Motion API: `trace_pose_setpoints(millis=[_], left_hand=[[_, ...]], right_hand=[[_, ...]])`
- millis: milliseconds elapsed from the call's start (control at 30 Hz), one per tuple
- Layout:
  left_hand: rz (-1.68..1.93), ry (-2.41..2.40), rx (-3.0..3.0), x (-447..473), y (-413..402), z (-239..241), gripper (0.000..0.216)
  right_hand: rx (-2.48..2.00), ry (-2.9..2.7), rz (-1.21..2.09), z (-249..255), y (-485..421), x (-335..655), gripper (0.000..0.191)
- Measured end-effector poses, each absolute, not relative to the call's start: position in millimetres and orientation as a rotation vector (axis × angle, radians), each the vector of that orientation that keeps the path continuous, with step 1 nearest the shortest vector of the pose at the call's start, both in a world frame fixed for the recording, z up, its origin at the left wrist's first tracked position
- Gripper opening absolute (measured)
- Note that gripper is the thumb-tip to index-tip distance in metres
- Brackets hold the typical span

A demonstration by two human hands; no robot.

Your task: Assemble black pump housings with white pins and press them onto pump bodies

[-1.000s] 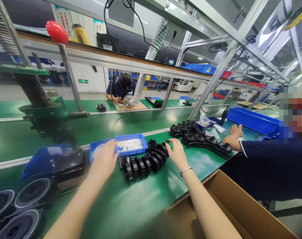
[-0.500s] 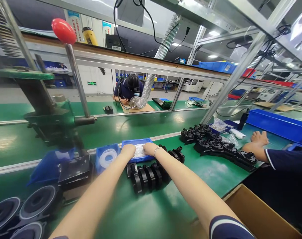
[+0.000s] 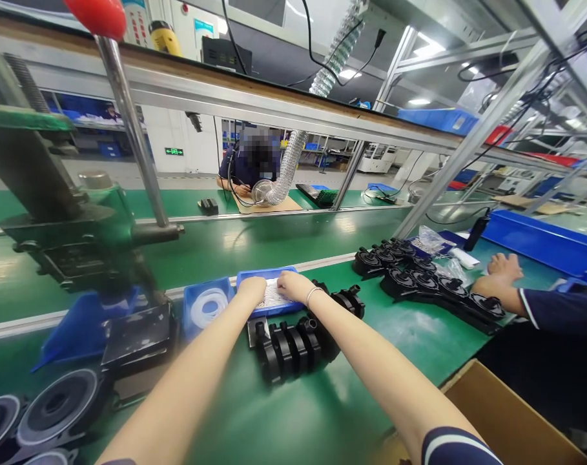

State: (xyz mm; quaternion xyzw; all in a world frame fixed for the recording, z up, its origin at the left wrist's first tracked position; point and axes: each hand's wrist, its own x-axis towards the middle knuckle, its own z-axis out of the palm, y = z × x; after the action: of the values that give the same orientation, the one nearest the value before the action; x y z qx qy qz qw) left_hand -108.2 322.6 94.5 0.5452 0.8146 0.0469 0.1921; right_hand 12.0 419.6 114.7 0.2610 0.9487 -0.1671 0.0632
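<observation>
Both of my hands are down in a shallow blue tray (image 3: 268, 274) of thin, silvery-white metal pins (image 3: 274, 294). My left hand (image 3: 253, 291) is at the tray's left side, fingers curled down among the pins. At the right side, my right hand (image 3: 292, 286) has its fingertips drawn together at the pins. Whatever is between the fingertips of either hand is too small to make out. Black round plastic housings (image 3: 293, 349) stand in a row just in front of the tray, partly behind my right forearm. A blue bin (image 3: 189, 294) with white rings (image 3: 209, 309) sits to the left.
A green press (image 3: 75, 239) with a red-knobbed lever (image 3: 133, 123) stands at left, near black round parts (image 3: 58, 407). More black housings (image 3: 419, 278) lie at right, by a co-worker's hand (image 3: 505, 266). A cardboard box (image 3: 496, 413) is at lower right. Another person works across the bench.
My view has shifted slightly, so the press sits farther left. My right hand has moved a little left, toward my left hand, within the tray.
</observation>
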Motion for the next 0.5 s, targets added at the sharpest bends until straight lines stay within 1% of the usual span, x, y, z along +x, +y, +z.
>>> trace_pose_setpoints(millis=[133, 300, 400, 500], left_hand=[[0.407, 2.274, 1.474, -103, 318, 96, 0.030], [1.003, 2.188, 1.373, -93, 291, 121, 0.022], [1.399, 2.019, 1.265, -71, 255, 145, 0.022], [1.639, 1.790, 1.128, -36, 199, 157, 0.029]], right_hand=[[0.903, 2.957, -0.839, 126, 416, 21, 0.026], [0.956, 3.032, -1.446, 152, 394, 50, 0.027], [0.901, 3.024, -1.764, 167, 364, 80, 0.028], [0.837, 2.933, -2.017, 169, 323, 114, 0.028]])
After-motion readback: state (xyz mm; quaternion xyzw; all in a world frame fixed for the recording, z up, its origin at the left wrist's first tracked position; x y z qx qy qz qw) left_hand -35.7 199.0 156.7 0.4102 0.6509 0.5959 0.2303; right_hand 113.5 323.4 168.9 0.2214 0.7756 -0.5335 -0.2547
